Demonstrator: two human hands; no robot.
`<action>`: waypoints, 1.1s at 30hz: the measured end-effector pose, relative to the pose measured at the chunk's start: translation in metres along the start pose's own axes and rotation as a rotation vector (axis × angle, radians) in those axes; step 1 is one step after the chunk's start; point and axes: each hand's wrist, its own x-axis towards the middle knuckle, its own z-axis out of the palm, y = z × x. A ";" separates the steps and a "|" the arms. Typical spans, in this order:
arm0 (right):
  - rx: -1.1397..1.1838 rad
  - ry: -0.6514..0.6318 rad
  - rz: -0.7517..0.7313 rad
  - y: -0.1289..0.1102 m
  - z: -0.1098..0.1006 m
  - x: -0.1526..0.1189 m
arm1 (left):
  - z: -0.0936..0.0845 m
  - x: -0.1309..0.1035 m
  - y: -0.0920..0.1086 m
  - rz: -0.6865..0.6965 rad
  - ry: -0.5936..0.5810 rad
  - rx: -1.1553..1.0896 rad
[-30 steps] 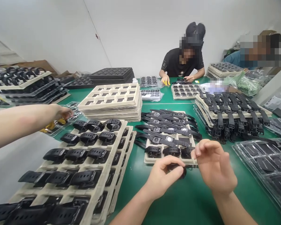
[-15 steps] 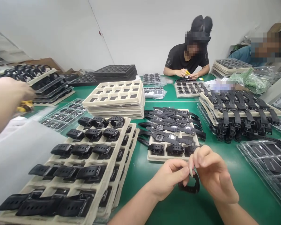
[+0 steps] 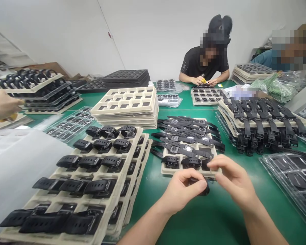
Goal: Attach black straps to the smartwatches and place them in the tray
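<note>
My left hand is closed around a black smartwatch, low over the green table. Its fingers and thumb cover most of the watch; a dark curved edge shows at the right. Just right of it is my right hand, thumb and fingers apart and nothing visible between them. Beyond my hands stands a cream tray. Curled watches fill its near row, and strapped watches lie stretched flat across the rows behind.
Stacked cream trays of curled watches stand at left, with empty-pocket trays behind. Strap-covered trays and clear trays are at right. Another person's hand reaches in at left; a co-worker sits opposite.
My right hand has come away from the watch, its fingers parting. My left hand has kept the watch, which has turned and is now mostly covered. The other person's hand at left moved further out.
</note>
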 end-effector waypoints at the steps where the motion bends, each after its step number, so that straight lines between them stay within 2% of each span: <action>1: -0.033 -0.072 0.016 -0.002 -0.002 0.001 | 0.000 0.000 0.001 0.021 0.000 0.051; 3: -0.058 -0.155 0.027 -0.006 -0.004 0.001 | 0.000 -0.001 0.002 0.047 0.008 0.160; 6: -0.119 -0.179 0.036 -0.011 -0.002 0.002 | -0.001 -0.002 0.001 0.046 0.025 0.267; 12: -0.141 -0.181 0.046 -0.010 -0.002 0.002 | -0.002 -0.002 -0.002 0.083 0.032 0.268; 15: -0.104 -0.048 0.071 -0.004 0.000 0.001 | -0.003 0.001 -0.005 0.039 0.088 0.018; 19: -0.041 0.236 0.217 0.003 0.005 0.000 | -0.007 0.007 -0.007 -0.137 0.136 -0.626; 22: 0.019 0.256 0.309 0.005 0.011 0.001 | -0.008 0.009 -0.006 -0.174 0.121 -0.903; 28: 0.028 0.164 0.302 0.001 0.023 -0.002 | -0.007 0.005 -0.005 -0.113 0.119 -0.967; 33: -0.019 0.220 0.097 -0.004 0.036 -0.014 | -0.009 0.003 -0.010 -0.076 0.116 -0.946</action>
